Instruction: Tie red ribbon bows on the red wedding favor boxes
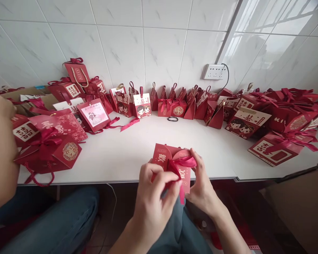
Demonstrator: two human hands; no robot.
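Note:
A red gift box (161, 155) with gold lettering is held over the front edge of the white table (137, 155), above my lap. A dark pink ribbon (187, 161) is tied in a bow on its top, with one tail hanging down the front. My left hand (159, 187) pinches the ribbon between thumb and fingertips near the knot. The box's right side rests in my right hand (201, 187), thumb and fingers around its edge. Part of the knot is hidden behind my left fingers.
Red gift boxes with ribbons crowd the left (55, 151) and the right (275, 148). Small red bags (172, 95) line the wall. A black hair tie (172, 119) lies mid-table. A power strip (214, 72) is on the wall. Another person's arm (1, 151) is at left.

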